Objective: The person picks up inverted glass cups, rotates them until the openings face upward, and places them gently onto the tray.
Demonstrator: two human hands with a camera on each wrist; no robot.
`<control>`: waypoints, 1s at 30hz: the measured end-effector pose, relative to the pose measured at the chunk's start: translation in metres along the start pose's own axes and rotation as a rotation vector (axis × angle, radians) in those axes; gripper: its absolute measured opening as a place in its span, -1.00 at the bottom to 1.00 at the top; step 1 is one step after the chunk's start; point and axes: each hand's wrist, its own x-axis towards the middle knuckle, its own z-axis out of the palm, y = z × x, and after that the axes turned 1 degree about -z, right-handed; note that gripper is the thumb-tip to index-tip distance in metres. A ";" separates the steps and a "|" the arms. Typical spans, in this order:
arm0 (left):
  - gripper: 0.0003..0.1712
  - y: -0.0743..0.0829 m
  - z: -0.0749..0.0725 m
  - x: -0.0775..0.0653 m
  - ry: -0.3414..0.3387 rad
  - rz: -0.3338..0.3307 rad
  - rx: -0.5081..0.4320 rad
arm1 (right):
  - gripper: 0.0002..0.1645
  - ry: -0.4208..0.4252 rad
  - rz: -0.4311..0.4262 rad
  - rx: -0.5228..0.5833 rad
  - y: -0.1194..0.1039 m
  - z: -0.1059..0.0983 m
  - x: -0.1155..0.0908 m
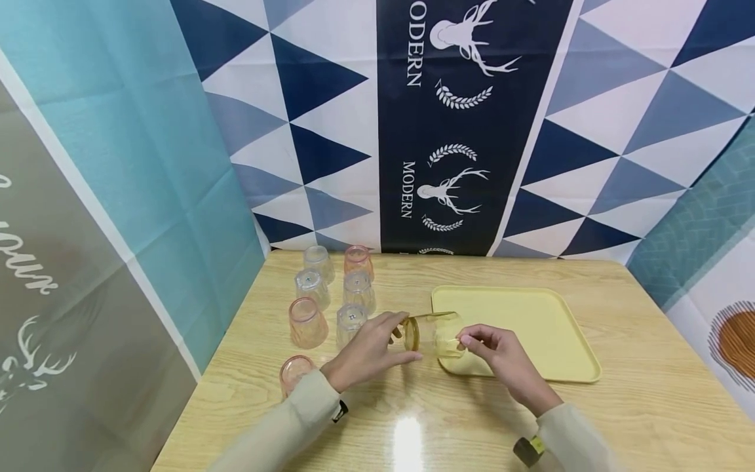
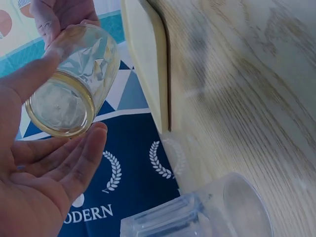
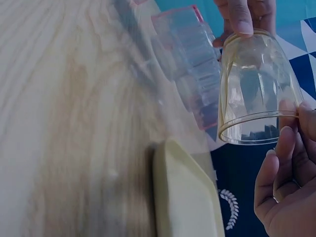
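A clear yellow tumbler (image 1: 433,333) lies sideways in the air between both hands, overlapping the tray's left edge in the head view. At its thick amber base, the left hand (image 1: 377,347) holds it between thumb and fingers. The right hand (image 1: 501,357) pinches the rim at the opposite end. In the left wrist view the round base of the tumbler (image 2: 61,106) faces the left palm. The right wrist view shows the open rim of the tumbler (image 3: 259,126) with the right hand's thumb and fingers (image 3: 286,143) on its edge.
Several upside-down clear and pink tumblers stand at the table's left, including a pink one (image 1: 308,324) and a clear one (image 1: 358,292). Another pink tumbler (image 1: 297,372) is partly behind the left sleeve. A yellow tray (image 1: 525,328) lies at right; patterned cloth (image 1: 330,131) hangs behind the table.
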 end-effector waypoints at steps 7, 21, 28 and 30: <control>-0.61 -0.003 0.002 0.002 0.051 0.009 -0.037 | -0.60 0.043 -0.001 -0.120 -0.003 -0.016 -0.001; -0.82 -0.004 0.019 0.015 -0.077 -0.067 0.037 | -0.62 0.095 -0.054 -0.352 -0.008 -0.036 0.001; -0.79 -0.004 0.035 0.025 -0.129 -0.100 0.018 | -0.68 0.120 -0.106 -0.465 -0.006 -0.040 0.002; -0.78 -0.004 0.039 0.027 -0.147 -0.106 0.008 | -0.69 0.126 -0.107 -0.471 -0.005 -0.040 0.001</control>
